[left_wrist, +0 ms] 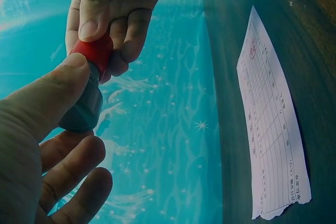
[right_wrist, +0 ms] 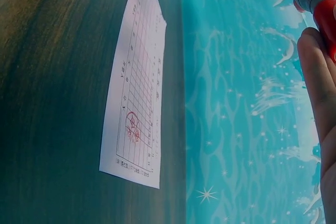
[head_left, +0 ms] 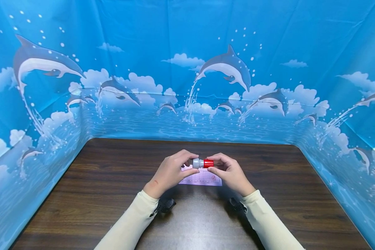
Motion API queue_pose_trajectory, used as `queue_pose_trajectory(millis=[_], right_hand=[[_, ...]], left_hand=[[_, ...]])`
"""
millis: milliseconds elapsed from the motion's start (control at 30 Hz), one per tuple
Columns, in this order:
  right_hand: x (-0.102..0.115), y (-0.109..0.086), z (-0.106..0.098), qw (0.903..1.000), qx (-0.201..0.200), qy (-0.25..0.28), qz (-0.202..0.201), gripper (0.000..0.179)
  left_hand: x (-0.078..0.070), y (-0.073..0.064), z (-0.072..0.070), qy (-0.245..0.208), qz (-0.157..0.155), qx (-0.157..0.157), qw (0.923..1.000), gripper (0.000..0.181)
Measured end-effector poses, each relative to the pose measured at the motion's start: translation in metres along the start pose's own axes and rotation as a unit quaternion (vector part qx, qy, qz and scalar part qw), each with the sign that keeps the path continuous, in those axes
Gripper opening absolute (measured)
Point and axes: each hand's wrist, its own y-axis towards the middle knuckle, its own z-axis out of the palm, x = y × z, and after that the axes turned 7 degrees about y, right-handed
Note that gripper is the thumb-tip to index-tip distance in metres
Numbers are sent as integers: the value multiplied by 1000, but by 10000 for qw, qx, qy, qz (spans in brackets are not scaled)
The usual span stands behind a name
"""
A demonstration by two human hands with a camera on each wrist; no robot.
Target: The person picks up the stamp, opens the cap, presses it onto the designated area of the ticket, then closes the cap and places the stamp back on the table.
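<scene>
A round hand stamp with a grey body [head_left: 196, 163] and a red cap [head_left: 208, 163] is held level above the paper in the head view. My left hand [head_left: 172, 170] pinches the grey end between thumb and fingers. From the other side, my right hand [head_left: 232, 173] grips the red end with thumb and fingertips. The left wrist view shows the left thumb lying where the red cap [left_wrist: 97, 52] meets the grey part [left_wrist: 86, 106]. Under the hands lies a printed paper slip [head_left: 197, 179] with a grid and a red round stamp mark [right_wrist: 133, 127].
The dark wooden table [head_left: 97, 194] extends around the hands on all sides. A blue curtain [head_left: 162, 118] printed with dolphins and clouds rises along its back and both sides. Dark wrist devices [head_left: 166, 205] sit under the cream sleeves [head_left: 131, 222].
</scene>
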Motion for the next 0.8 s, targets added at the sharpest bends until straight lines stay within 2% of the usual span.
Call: queue_pose_trajectory(millis=[300,433,567,667,800], right_hand=[[-2,2,-2,9999,-59,-106,-53,35],[-6,4,-7,9999,-102,-115,30,36],[-14,5,-16,9992,-366,-137,129,38],[-21,6,-23,9973,-708,-29,195,38],[-29,7,-34,9923,-1187,58,346,37]], left_hand=[[4,-1,0,-182,-263,106,9994,49],[10,-2,2,-243,-536,245,9980,50],[21,-5,5,-120,-997,387,9942,51],[29,-8,7,122,-1331,627,9890,52],[38,-12,10,507,-1650,1154,9782,55]])
